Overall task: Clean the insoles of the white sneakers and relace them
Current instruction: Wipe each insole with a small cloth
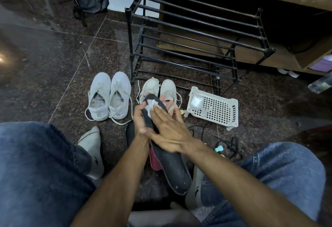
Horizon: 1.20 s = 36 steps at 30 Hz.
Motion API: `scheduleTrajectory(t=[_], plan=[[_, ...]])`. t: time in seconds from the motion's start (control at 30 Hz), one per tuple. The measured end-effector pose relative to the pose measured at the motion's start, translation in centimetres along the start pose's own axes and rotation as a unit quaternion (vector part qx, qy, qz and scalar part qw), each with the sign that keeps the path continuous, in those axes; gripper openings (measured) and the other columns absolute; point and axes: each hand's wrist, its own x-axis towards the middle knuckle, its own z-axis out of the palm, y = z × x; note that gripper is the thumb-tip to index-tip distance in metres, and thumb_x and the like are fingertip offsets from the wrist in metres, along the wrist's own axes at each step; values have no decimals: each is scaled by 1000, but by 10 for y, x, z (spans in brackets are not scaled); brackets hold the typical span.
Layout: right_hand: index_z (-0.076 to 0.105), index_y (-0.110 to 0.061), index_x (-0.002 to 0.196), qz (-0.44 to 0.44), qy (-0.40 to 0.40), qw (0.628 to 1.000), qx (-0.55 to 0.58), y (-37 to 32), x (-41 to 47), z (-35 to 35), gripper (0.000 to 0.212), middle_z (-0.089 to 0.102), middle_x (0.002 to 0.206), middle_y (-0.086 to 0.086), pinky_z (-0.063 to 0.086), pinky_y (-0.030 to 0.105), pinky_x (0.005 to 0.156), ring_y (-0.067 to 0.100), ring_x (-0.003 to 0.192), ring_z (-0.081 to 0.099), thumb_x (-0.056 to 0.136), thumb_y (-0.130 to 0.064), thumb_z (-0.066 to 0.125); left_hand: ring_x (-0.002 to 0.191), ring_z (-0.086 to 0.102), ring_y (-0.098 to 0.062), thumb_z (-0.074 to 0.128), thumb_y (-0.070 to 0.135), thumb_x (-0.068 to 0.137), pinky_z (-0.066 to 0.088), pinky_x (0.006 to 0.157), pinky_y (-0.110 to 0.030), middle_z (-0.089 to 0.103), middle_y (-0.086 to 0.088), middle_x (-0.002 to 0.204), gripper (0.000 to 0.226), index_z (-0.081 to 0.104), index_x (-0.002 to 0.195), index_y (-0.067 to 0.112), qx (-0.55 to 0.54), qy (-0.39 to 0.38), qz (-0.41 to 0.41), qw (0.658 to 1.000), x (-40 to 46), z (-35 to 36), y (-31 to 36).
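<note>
My left hand [141,119] grips a dark insole [172,165] near its toe end and holds it above the floor between my knees. My right hand [170,128] lies flat across the insole and presses a white wipe [150,107] onto its toe end with straight fingers. A pair of white sneakers [109,97] with loose laces stands on the floor to the left. A second, smaller white pair [159,87] stands just beyond my hands. A reddish insole [155,161] shows under the dark one.
A black metal shoe rack [197,34] stands behind the shoes, in front of a wooden cabinet. A white perforated basket [213,108] lies to the right, with black laces [231,145] on the floor near it. My socked feet rest on dark granite tiles.
</note>
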Motion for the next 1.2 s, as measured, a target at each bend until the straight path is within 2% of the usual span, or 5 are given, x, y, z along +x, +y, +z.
scheduleTrajectory(t=[0.2, 0.37, 0.73, 0.87, 1.2], plan=[[-3, -25, 155, -15, -38, 997, 62, -10, -71, 19, 106, -15, 159, -13, -26, 50, 112, 3, 146, -13, 68, -87, -7, 131, 50, -29, 53, 38, 76, 51, 97, -46, 51, -17, 141, 76, 44, 143, 2, -133, 50, 50, 989, 9, -16, 15], [-2, -31, 154, -2, 7, 994, 105, 0, -67, 32, 86, -16, 158, -21, -7, 39, 116, 9, 147, -15, 91, -46, 55, 130, 49, -35, 59, 47, 80, 40, 109, -47, 49, -22, 141, 74, 52, 136, -1, -75, 95, 62, 991, 25, -19, 26], [7, -14, 155, 12, 37, 987, 153, 7, 3, 34, 64, -5, 162, 1, -8, 25, 115, 15, 149, -8, 101, -24, 40, 110, 65, -28, 86, 60, 46, 52, 95, -40, 62, -24, 125, 94, 63, 120, 6, 90, 80, -37, 992, -10, -13, -6], [16, -10, 154, -58, 74, 994, 57, 3, 1, 41, 61, 5, 163, 5, -16, 26, 114, 16, 150, -2, 101, -29, 40, 110, 62, -32, 58, 43, 81, 41, 108, -43, 64, -26, 119, 57, 60, 123, 3, 39, 153, -50, 986, -2, -20, 7], [66, -11, 112, -69, 111, 990, 61, -3, 6, 89, 35, 67, 110, 3, 58, 36, 72, 26, 97, 67, 77, -10, 72, 105, 64, -34, 58, 40, 82, 48, 99, -49, 66, -18, 119, 52, 63, 119, 5, 42, 373, 76, 924, 39, -86, 60]])
